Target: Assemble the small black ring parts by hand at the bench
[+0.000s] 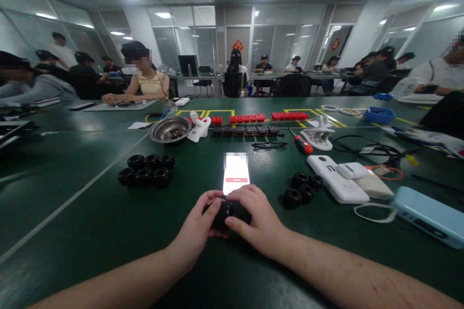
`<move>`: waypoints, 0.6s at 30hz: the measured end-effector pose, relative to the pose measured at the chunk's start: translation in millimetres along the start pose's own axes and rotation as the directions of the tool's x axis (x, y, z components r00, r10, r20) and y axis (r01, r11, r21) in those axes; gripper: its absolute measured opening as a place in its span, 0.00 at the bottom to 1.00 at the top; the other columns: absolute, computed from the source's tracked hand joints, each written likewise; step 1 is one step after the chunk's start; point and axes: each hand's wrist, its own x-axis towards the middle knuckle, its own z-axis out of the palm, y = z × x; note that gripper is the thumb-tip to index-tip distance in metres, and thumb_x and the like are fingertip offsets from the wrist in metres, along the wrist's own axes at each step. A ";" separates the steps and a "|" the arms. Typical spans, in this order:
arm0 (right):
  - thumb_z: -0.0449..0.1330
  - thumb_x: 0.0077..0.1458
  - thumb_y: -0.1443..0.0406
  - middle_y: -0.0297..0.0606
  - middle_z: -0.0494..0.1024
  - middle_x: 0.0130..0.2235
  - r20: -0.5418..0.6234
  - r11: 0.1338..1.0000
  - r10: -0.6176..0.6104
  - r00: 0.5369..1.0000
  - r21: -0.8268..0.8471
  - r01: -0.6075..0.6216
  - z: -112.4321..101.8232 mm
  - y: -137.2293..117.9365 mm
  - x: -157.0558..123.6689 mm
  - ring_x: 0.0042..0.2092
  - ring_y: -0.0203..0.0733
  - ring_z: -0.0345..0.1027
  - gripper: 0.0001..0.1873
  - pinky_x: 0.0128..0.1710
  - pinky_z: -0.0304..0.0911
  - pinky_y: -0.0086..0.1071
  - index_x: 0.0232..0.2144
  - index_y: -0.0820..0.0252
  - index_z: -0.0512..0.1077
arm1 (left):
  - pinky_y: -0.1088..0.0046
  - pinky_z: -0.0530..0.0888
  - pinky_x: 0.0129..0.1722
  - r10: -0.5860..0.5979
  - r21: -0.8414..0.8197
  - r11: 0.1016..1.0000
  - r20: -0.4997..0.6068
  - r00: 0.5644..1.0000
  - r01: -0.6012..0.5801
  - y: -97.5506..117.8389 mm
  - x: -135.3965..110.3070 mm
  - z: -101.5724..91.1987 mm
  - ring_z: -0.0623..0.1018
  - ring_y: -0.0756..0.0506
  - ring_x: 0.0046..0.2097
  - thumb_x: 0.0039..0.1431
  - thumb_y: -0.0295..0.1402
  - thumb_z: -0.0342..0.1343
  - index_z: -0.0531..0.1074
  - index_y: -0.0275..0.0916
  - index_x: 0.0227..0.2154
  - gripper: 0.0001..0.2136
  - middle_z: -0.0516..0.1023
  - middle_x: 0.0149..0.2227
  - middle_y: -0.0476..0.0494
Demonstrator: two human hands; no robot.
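Note:
Close to the phone's lower edge, my left hand (197, 222) is closed around a black toy wheel (220, 216). My right hand (261, 221) wraps over a second black wheel-like part (240, 212), pressed against the first; the fingers partly hide both. A lit phone (236, 174) with a white screen and a red button lies just beyond my fingertips. To the left, several black wheels (145, 176) stand in two rows. On the right, a smaller cluster of black wheels (300, 189) sits beside a white power bank (339, 181).
Farther back are a metal bowl (170, 130) with small parts, red plastic trays (247, 119), a black strip of parts (248, 131), eyeglasses (269, 145) and a screwdriver (303, 145). A light-blue case (429, 215) and cables (377, 152) lie right. Other people sit around.

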 end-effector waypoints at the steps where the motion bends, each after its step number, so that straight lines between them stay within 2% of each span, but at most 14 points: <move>1: 0.57 0.50 0.61 0.40 0.71 0.38 0.012 1.000 -0.024 1.000 -0.010 0.024 0.1 -0.9 -0.3 0.42 0.45 0.59 0.14 0.45 0.55 0.42 0.39 0.60 0.66 | 0.72 0.73 0.25 -0.003 0.003 1.000 0.001 1.000 0.003 0.2 0.4 0.0 0.73 0.47 0.33 0.54 0.40 0.48 0.62 0.40 0.38 0.12 0.67 0.36 0.45; 6: 0.56 0.50 0.66 0.41 0.67 0.46 0.052 0.983 -0.179 0.982 -0.027 0.181 -1.1 -6.5 -2.4 0.46 0.46 0.56 0.20 0.49 0.51 0.43 0.47 0.60 0.61 | 0.74 0.72 0.24 0.003 -0.047 0.999 0.011 1.000 -0.002 -0.5 3.9 0.5 0.73 0.46 0.34 0.54 0.41 0.47 0.62 0.41 0.37 0.12 0.69 0.35 0.46; 8: 0.57 0.49 0.66 0.42 0.66 0.46 0.040 0.988 -0.152 0.988 -0.018 0.153 -1.5 -6.3 -2.1 0.47 0.46 0.56 0.21 0.49 0.51 0.43 0.47 0.60 0.61 | 0.73 0.73 0.26 -0.005 -0.064 0.998 0.019 1.000 0.006 -0.6 3.9 0.8 0.74 0.46 0.34 0.54 0.41 0.47 0.62 0.40 0.37 0.11 0.69 0.35 0.46; 13: 0.61 0.45 0.58 0.43 0.67 0.41 -0.039 0.999 0.048 0.998 -0.022 -0.049 -0.6 -2.0 1.2 0.44 0.47 0.58 0.21 0.44 0.56 0.42 0.41 0.62 0.64 | 0.72 0.73 0.26 -0.025 -0.002 1.000 -0.033 0.999 0.025 1.8 0.8 2.1 0.73 0.46 0.34 0.54 0.38 0.47 0.62 0.40 0.37 0.10 0.68 0.35 0.46; 16: 0.62 0.43 0.57 0.41 0.68 0.39 -0.005 0.999 0.025 1.000 -0.038 -0.026 0.2 -2.5 1.5 0.43 0.47 0.58 0.19 0.43 0.56 0.42 0.37 0.61 0.67 | 0.73 0.73 0.27 -0.036 -0.001 0.999 -0.032 0.999 0.036 2.4 0.1 2.3 0.74 0.47 0.33 0.54 0.38 0.47 0.61 0.41 0.38 0.10 0.67 0.36 0.46; 18: 0.62 0.44 0.59 0.41 0.68 0.40 0.014 0.999 -0.029 0.999 -0.033 0.030 0.3 -4.2 0.1 0.43 0.46 0.58 0.19 0.44 0.56 0.41 0.40 0.60 0.67 | 0.73 0.73 0.27 -0.031 -0.012 0.999 -0.008 0.999 0.031 1.5 0.8 1.7 0.74 0.47 0.32 0.54 0.39 0.47 0.61 0.41 0.38 0.10 0.68 0.36 0.47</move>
